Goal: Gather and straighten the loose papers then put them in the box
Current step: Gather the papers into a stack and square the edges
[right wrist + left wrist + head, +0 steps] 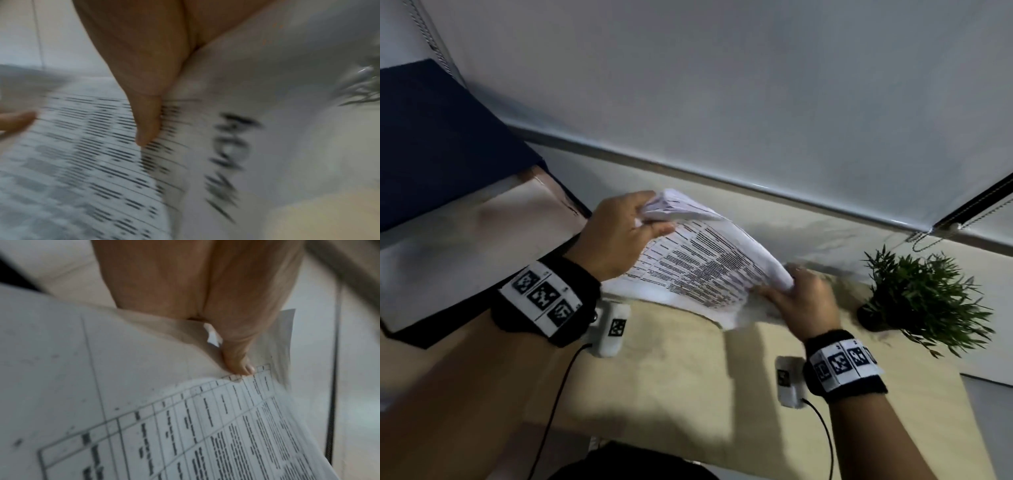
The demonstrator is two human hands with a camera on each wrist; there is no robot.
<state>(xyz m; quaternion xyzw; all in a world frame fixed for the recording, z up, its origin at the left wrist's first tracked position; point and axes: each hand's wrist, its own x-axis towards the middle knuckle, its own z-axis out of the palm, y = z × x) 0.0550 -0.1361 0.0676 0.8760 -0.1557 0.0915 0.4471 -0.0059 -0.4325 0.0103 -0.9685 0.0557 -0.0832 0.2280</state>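
A bundle of loose white papers (698, 263), printed with a table of dark text, is held above the pale wooden desk (688, 370). My left hand (626, 236) grips its upper left end, thumb on the printed face (238, 363). My right hand (801, 298) grips the lower right end, the thumb (148, 126) pressing on the printed sheet (82, 154). The sheets bow upward between the two hands and their edges are uneven. The box (465, 219), dark blue outside with a pale lining, lies open at the left of the desk, just beside my left wrist.
A small green potted plant (921, 294) stands on the desk right of my right hand. A white roller blind (722, 85) with a bead cord (928, 240) covers the wall behind. Cables run from both wrist cameras toward the desk's front edge.
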